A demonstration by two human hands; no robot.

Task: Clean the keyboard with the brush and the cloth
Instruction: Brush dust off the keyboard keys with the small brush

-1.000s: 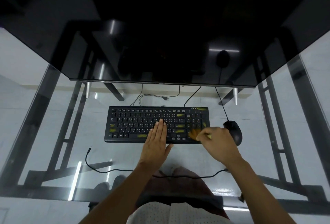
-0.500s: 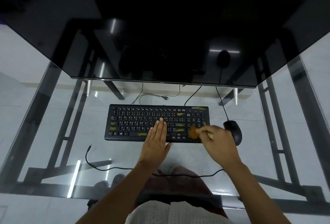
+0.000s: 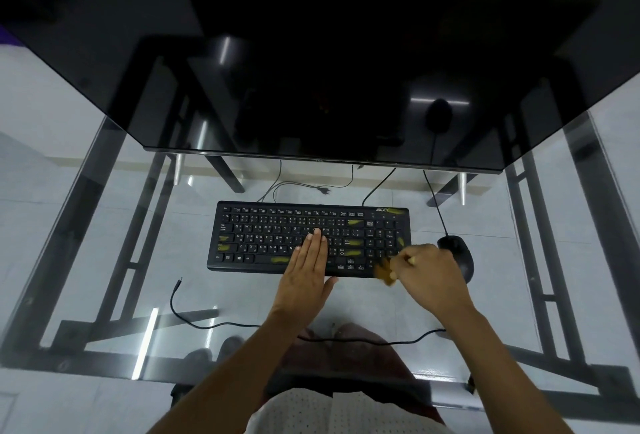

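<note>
Keyboard [image 3: 308, 238]: one, lying centrally on glass counter [image 3: 104, 243], toward far edge. Left hand [image 3: 306, 269]: pressing flat, fingers [image 3: 317, 243] fully extended, gripping nothing, likely steadying board against sweeping. Right hand [image 3: 431, 276]: fingers closed around one brush [image 3: 384, 269], bristles blurring at near-right corner, apparently flicking yellow smears off. Mouse [image 3: 457, 255]: one, sitting just beside right hand. Cloth: not showing.

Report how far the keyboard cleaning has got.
Done: nothing looks finished; yellow smears still mark many keys of the keyboard. In hand: the right hand holds the brush, blurred, at the keyboard's near right corner, while the left hand lies flat on the keys, steadying it. Left: brushing the other keys, then wiping; no cloth is in view.
</note>
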